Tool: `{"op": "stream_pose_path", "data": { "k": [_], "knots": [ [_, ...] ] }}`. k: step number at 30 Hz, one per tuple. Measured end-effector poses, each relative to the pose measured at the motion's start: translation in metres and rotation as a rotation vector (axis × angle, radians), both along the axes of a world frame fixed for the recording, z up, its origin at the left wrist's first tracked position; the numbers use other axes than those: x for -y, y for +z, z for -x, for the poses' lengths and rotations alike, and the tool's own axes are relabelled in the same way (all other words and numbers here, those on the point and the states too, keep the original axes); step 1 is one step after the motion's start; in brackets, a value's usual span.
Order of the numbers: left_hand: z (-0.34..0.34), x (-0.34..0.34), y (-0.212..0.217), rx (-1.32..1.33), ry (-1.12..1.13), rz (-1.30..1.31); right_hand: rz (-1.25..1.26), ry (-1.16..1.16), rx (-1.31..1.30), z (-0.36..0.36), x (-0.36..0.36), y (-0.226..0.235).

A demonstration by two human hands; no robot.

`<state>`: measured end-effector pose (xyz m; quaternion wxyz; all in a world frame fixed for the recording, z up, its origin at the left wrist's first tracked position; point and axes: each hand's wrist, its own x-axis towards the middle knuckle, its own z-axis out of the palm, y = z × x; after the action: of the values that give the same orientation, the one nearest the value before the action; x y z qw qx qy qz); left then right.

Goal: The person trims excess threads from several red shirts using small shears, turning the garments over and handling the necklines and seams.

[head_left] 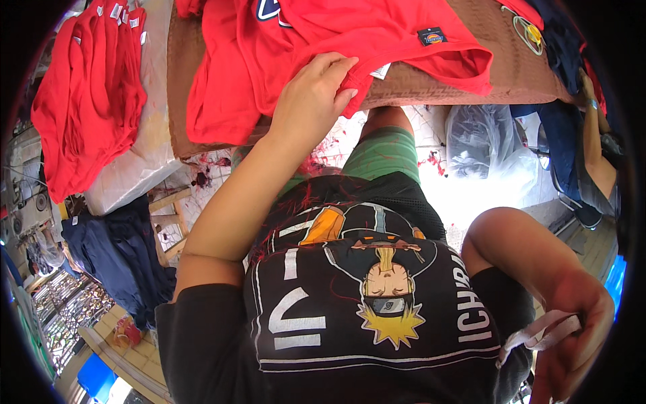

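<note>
A red garment (323,47) lies spread on a brown table (484,74) in front of me. My left hand (315,94) rests on its lower edge, fingers pinching the red cloth near a white label. Down at the lower right, my right hand (575,330) is closed around a thin pale strip (538,333), held close to my black printed shirt. My knees in green shorts show under the table edge.
A stack of red garments (87,94) lies on a pale surface at the left. Dark blue cloth (118,256) hangs over a wooden stool. A clear plastic bag (484,145) sits on the floor at the right. Another person's arm (595,141) is at the far right.
</note>
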<state>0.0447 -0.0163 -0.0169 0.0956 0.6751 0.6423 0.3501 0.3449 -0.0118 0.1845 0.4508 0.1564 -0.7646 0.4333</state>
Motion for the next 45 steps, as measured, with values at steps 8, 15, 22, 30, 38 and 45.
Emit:
{"op": "stream_pose_path", "data": {
  "k": [8,15,22,30,38,45],
  "knots": [
    [-0.011,-0.010,-0.005,-0.158,0.022,-0.064,-0.269,0.125,0.004,0.004,-0.010,0.009],
    [-0.008,-0.014,-0.005,-0.121,0.026,-0.122,-0.299,-0.024,0.098,-0.010,-0.003,0.015],
    [0.008,-0.018,0.007,0.066,0.066,0.156,-0.152,0.030,-0.024,0.030,-0.003,-0.005],
    [0.029,0.008,0.025,0.692,-0.222,0.047,-0.076,0.406,-0.018,0.020,-0.048,-0.024],
    [0.003,0.023,0.037,0.361,-0.043,-0.082,0.499,-0.427,0.567,0.073,-0.064,-0.125],
    [-0.008,-0.001,0.000,-0.050,-0.002,-0.056,0.145,-0.802,0.667,0.121,-0.078,-0.206]
  ]
}}
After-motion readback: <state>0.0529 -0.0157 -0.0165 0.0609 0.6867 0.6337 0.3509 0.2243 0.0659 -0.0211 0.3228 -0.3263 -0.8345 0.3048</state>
